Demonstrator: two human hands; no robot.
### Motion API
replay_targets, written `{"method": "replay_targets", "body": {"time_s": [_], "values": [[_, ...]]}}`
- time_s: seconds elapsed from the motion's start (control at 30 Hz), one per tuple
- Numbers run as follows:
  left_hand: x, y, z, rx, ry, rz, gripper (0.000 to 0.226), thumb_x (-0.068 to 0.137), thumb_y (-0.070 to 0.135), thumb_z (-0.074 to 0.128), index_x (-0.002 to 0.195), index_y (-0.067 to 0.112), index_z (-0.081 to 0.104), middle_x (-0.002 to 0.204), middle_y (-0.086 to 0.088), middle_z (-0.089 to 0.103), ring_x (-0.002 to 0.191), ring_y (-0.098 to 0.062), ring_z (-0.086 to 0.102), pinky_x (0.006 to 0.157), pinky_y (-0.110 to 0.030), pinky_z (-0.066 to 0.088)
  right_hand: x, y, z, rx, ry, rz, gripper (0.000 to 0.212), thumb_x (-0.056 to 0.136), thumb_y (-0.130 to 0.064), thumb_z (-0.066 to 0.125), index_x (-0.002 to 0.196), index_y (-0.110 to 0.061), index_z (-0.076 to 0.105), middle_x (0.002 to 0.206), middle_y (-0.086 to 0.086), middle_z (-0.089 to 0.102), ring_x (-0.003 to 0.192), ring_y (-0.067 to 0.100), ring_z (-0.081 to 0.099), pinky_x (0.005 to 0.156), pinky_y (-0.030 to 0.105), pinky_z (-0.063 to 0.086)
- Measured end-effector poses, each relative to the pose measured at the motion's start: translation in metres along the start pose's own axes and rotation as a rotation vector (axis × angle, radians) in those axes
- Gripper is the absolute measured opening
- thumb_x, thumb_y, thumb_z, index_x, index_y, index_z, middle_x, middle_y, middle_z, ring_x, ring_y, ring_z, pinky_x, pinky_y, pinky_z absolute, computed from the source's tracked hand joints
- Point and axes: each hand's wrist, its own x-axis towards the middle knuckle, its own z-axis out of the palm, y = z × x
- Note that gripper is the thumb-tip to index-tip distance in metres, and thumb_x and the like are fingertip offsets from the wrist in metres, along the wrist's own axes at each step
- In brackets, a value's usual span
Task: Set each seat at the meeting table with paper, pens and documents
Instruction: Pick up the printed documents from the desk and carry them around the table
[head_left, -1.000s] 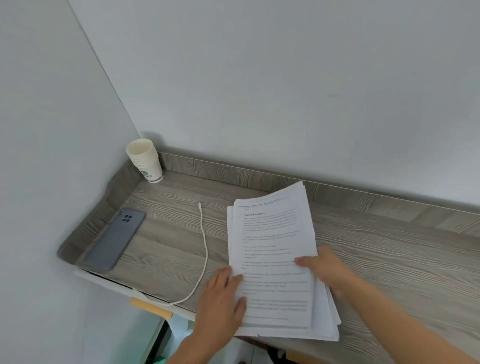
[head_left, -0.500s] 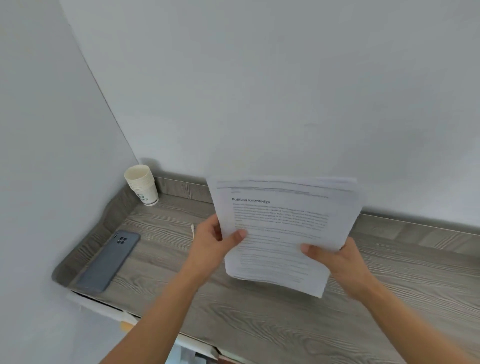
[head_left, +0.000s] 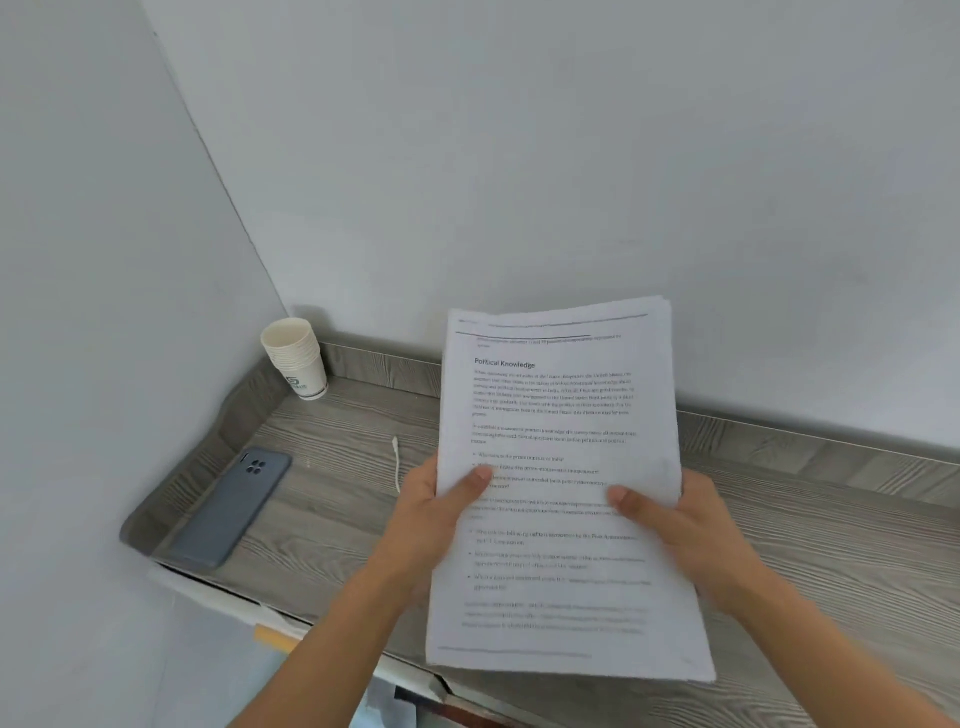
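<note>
Now both hands hold the stack of documents (head_left: 561, 415) nearly upright above the grey wood-grain counter (head_left: 810, 551). The left hand (head_left: 431, 519) pinches the stack's left edge, its thumb (head_left: 475, 480) flat on the printed front page and its other fingers hidden behind. The right hand (head_left: 691, 525) grips the right edge the same way. The thin white sheets fan slightly at the top. Nested paper cups (head_left: 297, 358) stand in the corner. A matte blue-grey phone (head_left: 234, 506) lies flat near a white cable (head_left: 397, 462).

- A stack of white printed documents (head_left: 561, 415), top page headed "Political Knowledge", is held in portrait, tilted toward the camera, its edges roughly squared.
- It hangs clear above the grey wood-grain counter (head_left: 322, 467), the left hand (head_left: 431, 514) and right hand (head_left: 685, 530) gripping its side edges.
</note>
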Motion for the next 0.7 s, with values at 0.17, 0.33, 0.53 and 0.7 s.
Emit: {"method": "replay_targets", "body": {"time_s": [0.17,0.33,0.53,0.7], "values": [[-0.041,-0.015,-0.034,-0.225,-0.024,-0.249,0.044,0.082,0.019,0.073,0.121,0.007,0.060,0.116,-0.020,0.069,0.106,-0.041,0.066,0.095,-0.059,0.049,-0.019,0.000,0.019,0.026,-0.226,0.118,0.026,0.087,-0.012,0.069,0.110,-0.002,0.069,0.104,0.019,0.074,0.093,0.040,0.072,0.075,0.048,0.060],[-0.094,-0.043,-0.042,-0.267,0.186,-0.124,0.032,0.082,0.011,0.063,0.114,0.007,0.066,0.111,-0.017,0.072,0.101,-0.038,0.069,0.086,-0.053,0.055,-0.029,0.020,0.049,-0.014,-0.255,0.181,0.029,0.080,-0.012,0.070,0.108,-0.003,0.068,0.097,0.016,0.076,0.086,0.037,0.074,0.071,0.046,0.061],[-0.163,-0.074,-0.027,-0.259,0.506,-0.027,0.034,0.080,0.010,0.074,0.112,0.001,0.068,0.106,-0.016,0.074,0.097,-0.034,0.071,0.080,-0.044,0.057,-0.037,0.045,0.070,-0.079,-0.388,0.196,0.025,0.077,-0.010,0.073,0.102,-0.010,0.069,0.093,0.012,0.077,0.082,0.032,0.075,0.068,0.043,0.061],[-0.229,-0.106,0.021,-0.427,0.820,-0.053,0.036,0.080,0.022,0.072,0.111,0.003,0.068,0.104,-0.016,0.074,0.096,-0.034,0.071,0.082,-0.047,0.058,-0.051,0.059,0.072,-0.207,-0.636,0.290,0.016,0.081,-0.007,0.070,0.097,-0.004,0.073,0.090,0.014,0.077,0.080,0.032,0.075,0.073,0.045,0.060]]}}
